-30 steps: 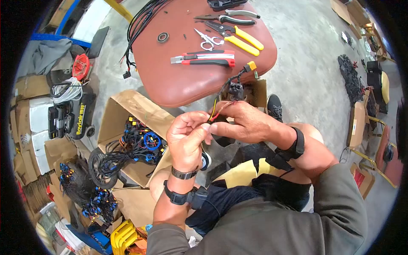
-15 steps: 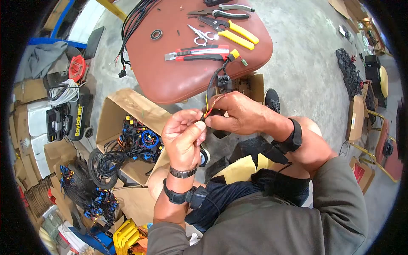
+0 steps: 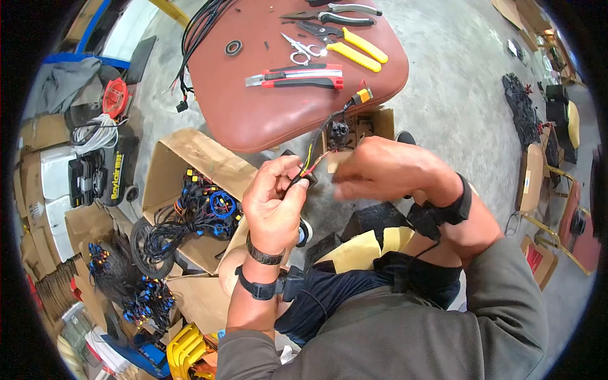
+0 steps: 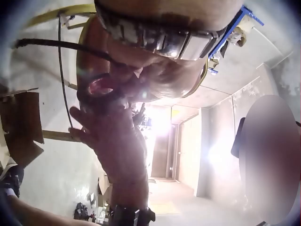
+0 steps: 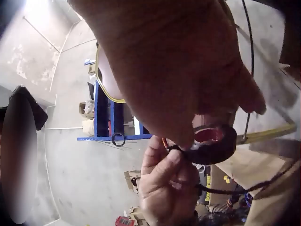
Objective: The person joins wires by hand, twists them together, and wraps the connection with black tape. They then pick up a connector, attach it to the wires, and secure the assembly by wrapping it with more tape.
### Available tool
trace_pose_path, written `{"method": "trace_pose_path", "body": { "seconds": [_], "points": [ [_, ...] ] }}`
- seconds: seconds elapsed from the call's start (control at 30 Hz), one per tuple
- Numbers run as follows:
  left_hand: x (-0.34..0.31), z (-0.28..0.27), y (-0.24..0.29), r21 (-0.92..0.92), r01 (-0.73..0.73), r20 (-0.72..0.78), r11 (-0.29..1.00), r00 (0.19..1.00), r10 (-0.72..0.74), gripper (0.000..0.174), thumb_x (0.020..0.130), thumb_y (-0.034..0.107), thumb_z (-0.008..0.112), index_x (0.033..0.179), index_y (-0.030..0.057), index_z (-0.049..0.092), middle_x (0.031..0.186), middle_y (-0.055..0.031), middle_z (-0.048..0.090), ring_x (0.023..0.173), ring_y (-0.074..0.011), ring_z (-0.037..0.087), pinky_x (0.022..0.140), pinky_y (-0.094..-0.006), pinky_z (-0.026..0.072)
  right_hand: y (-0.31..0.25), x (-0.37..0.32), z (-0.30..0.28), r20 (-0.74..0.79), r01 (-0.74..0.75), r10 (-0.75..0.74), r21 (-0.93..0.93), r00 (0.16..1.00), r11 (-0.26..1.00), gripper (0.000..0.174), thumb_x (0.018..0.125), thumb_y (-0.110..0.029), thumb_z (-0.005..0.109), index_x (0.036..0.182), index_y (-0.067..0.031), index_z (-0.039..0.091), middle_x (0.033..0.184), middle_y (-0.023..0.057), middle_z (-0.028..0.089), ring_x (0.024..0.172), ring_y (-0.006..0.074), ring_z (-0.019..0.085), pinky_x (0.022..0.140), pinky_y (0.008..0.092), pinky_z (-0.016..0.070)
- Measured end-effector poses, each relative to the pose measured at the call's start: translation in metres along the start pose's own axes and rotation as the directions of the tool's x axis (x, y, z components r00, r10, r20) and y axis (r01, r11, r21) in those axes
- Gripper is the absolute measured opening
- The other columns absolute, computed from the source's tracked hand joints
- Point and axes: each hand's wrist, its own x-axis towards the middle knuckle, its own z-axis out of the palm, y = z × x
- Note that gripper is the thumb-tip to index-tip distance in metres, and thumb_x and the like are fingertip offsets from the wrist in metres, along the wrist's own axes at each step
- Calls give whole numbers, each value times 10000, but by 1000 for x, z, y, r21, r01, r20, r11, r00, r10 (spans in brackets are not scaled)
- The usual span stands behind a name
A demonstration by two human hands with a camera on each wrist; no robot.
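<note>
In the head view my left hand (image 3: 275, 199) pinches a wiring harness (image 3: 310, 159) between thumb and fingers, where red and yellow wires show. The harness runs up to a yellow connector (image 3: 362, 95) by the seat edge. A roll of black electrical tape (image 5: 214, 146) with a red inner ring sits right by the left fingertips in the right wrist view. My right hand (image 3: 380, 171) is blurred, a little right of the left hand, its fingers loose with nothing visible in them. From the left wrist, the tape roll overlaps the right hand's knuckles.
A red padded seat (image 3: 253, 120) holds a utility knife (image 3: 294, 76), scissors (image 3: 301, 49), wire strippers (image 3: 345, 47), pliers (image 3: 329, 18) and a bearing (image 3: 234, 47). Cardboard boxes, one with cables (image 3: 209, 209), stand left. A small box (image 3: 380, 123) is under the seat edge.
My right hand has come away from the left fingertips and moved right. The left hand still pinches the harness, now with the dark tape roll showing beside it. The yellow connector has shifted slightly.
</note>
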Motion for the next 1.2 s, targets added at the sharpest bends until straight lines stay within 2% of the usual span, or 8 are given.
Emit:
{"method": "trace_pose_path", "body": {
  "seconds": [0.13, 0.23, 0.3, 0.4, 0.63, 0.73, 0.93, 1.2],
  "points": [
    [-1, 1, -6, 63, -62, 64, 996, 996, 58, 379, 817, -128, 624, 1173, 2, 614, 875, -3, 597, 744, -58, 546, 662, -209, 460, -10, -9, -4, -356, 205, -39, 443, 934, 873, 79, 859, -70, 665, 876, 6, 668, 813, 165, 680, 759, 369, 649, 681, 407, 515],
    [-3, 4, -6, 270, -212, 212, 939, 965, 157, 358, 795, -119, 619, 1126, 15, 612, 810, -68, 616, 693, -156, 616, 627, -270, 492, 14, 14, 4, -624, 289, -230, -7, 746, 957, 92, 851, -59, 673, 933, -17, 668, 831, 126, 647, 776, 294, 625, 722, 361, 501],
    [0, 5, 0, 414, -368, 373, 833, 903, 214, 359, 772, -117, 621, 1105, 18, 612, 818, -112, 623, 691, -234, 641, 625, -307, 505, 23, 24, 11, -576, 231, -289, -174, 764, 957, 140, 849, -73, 650, 976, -17, 666, 847, 161, 664, 809, 340, 649, 709, 403, 507],
    [0, 13, 7, 408, -460, 444, 788, 855, 269, 359, 756, -108, 642, 1085, 32, 607, 874, -146, 629, 750, -332, 648, 645, -385, 520, 16, 21, 13, -278, -52, 24, -93, 960, 994, 251, 907, -201, 611, 1042, 7, 645, 787, 241, 656, 781, 404, 657, 710, 466, 502],
    [0, 13, 3, 385, -552, 477, 740, 805, 353, 330, 757, -106, 660, 1049, 34, 599, 938, -149, 649, 821, -331, 657, 706, -356, 526, 26, 36, 19, -165, 7, 4, 70, 986, 998, 303, 950, -251, 586, 1126, -10, 639, 841, 221, 684, 805, 404, 663, 733, 465, 504],
    [-3, 14, 6, 397, -511, 467, 762, 828, 312, 331, 739, -105, 679, 1030, 29, 596, 945, -155, 630, 839, -342, 641, 718, -357, 523, 32, 41, 25, -229, 100, -72, 113, 971, 989, 292, 935, -206, 608, 1132, 7, 636, 830, 190, 698, 743, 315, 684, 693, 410, 515],
    [-5, 11, 1, 368, -386, 328, 846, 905, 270, 301, 738, -149, 649, 992, -1, 586, 942, -95, 594, 792, -179, 591, 723, -306, 514, 29, 39, 27, -322, 60, 69, 374, 944, 926, 282, 918, -157, 643, 1130, 26, 611, 765, 130, 700, 686, 142, 643, 625, 308, 512],
    [-7, 7, -9, -83, 65, 103, 994, 993, -56, 208, 838, -143, 616, 980, 5, 583, 875, -59, 639, 711, -148, 675, 636, -241, 541, 25, 38, 25, -367, 37, 147, 450, 918, 892, 307, 913, -122, 669, 1162, 32, 577, 770, 116, 699, 698, 123, 633, 622, 300, 509]
  ]
}}
